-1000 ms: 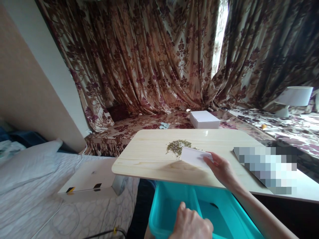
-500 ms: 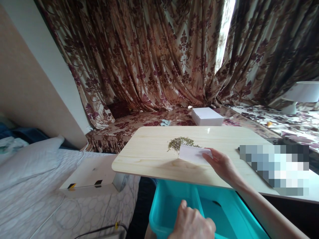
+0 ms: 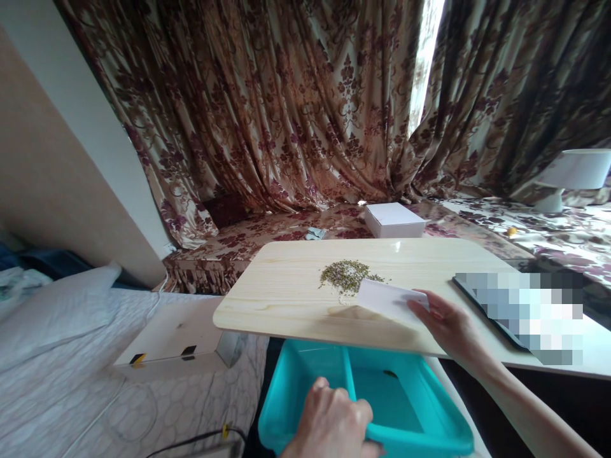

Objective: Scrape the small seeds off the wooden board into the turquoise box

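The right hand point(image 3: 451, 326) pinches a white card point(image 3: 387, 299) between thumb and fingers; the card is tilted over the tabletop point(image 3: 281, 286), its left end at the right side of the seed-like heap point(image 3: 347, 275). The heap lies well inboard of the tabletop's left corners. The left hand point(image 3: 331, 416) grips the near rim of the turquoise tub point(image 3: 424, 440) (two-compartment type), below the tabletop's near edge.
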Demonstrator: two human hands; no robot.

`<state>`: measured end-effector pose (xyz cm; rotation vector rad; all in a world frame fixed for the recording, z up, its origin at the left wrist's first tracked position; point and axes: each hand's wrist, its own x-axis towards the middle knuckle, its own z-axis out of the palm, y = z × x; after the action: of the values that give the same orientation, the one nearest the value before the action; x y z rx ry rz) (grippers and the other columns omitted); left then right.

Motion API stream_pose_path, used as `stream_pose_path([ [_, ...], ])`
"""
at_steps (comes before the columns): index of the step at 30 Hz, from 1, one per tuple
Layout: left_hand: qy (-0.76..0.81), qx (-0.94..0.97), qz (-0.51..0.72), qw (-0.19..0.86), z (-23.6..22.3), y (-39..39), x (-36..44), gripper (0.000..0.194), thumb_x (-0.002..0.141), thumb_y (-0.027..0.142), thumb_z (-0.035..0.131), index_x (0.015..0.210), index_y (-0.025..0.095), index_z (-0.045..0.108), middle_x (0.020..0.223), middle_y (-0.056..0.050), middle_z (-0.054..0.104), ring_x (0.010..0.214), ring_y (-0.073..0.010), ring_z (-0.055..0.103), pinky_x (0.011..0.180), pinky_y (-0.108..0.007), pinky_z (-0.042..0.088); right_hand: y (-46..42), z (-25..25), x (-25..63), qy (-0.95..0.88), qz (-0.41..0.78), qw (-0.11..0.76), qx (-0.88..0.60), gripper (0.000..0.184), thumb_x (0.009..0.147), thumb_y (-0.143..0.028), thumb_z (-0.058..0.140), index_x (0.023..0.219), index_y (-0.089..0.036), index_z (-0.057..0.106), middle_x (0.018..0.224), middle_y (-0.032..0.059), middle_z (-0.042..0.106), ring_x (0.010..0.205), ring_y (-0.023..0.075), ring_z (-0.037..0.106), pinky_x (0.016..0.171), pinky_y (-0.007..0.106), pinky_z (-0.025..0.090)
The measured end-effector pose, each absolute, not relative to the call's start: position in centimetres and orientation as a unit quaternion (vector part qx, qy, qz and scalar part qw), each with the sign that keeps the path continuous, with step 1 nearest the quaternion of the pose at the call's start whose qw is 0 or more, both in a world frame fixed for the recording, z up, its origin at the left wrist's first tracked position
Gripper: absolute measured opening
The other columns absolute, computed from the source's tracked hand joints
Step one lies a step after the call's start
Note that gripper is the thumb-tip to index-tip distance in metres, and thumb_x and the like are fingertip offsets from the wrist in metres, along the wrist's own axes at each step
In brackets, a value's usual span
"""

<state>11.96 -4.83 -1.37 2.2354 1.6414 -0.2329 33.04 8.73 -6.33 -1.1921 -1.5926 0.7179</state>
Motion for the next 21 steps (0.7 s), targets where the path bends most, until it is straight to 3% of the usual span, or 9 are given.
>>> stream_pose_path([
  [4, 0.609, 0.771, -0.074, 0.171, -0.9, -5.2, 11.1, 0.025, 0.081, 0.038, 0.060, 0.093, 0.017, 0.066, 0.095, -0.011, 0.064, 0.096, -0.0271, 0.055, 0.089, -0.038, 0.036, 8.0, -6.0, 31.9, -0.669, 0.295, 0.480, -0.485, 0.025, 0.075, -0.039, 0.056, 0.091, -0.021, 0.064, 0.083, 0.0052, 0.073, 0.074, 0.0230, 0.068, 0.067, 0.032, 0.054],
  [10, 0.522, 0.837, -0.063, 0.152, -2.9, -4.2, 14.5, 0.028, 0.079, 0.038, 0.062, 0.092, 0.014, 0.068, 0.081, -0.012, 0.067, 0.085, -0.0258, 0.059, 0.092, -0.041, 0.032, 7.8, -5.5, 30.6, -0.665, 0.295, 0.490, -0.480, 0.027, 0.074, -0.040, 0.057, 0.091, -0.020, 0.064, 0.081, 0.0052, 0.073, 0.074, 0.0230, 0.067, 0.065, 0.031, 0.054],
  [21, 0.402, 0.910, -0.037, 0.089, -5.6, -3.3, 18.0, 0.016, 0.072, 0.028, 0.057, 0.079, 0.017, 0.066, 0.063, -0.007, 0.063, 0.065, -0.0230, 0.057, 0.082, -0.048, 0.034, 9.9, -5.8, 30.2, -0.696, 0.279, 0.477, -0.459, 0.031, 0.076, -0.044, 0.055, 0.093, -0.019, 0.064, 0.087, 0.0074, 0.073, 0.079, 0.0238, 0.067, 0.070, 0.035, 0.054],
])
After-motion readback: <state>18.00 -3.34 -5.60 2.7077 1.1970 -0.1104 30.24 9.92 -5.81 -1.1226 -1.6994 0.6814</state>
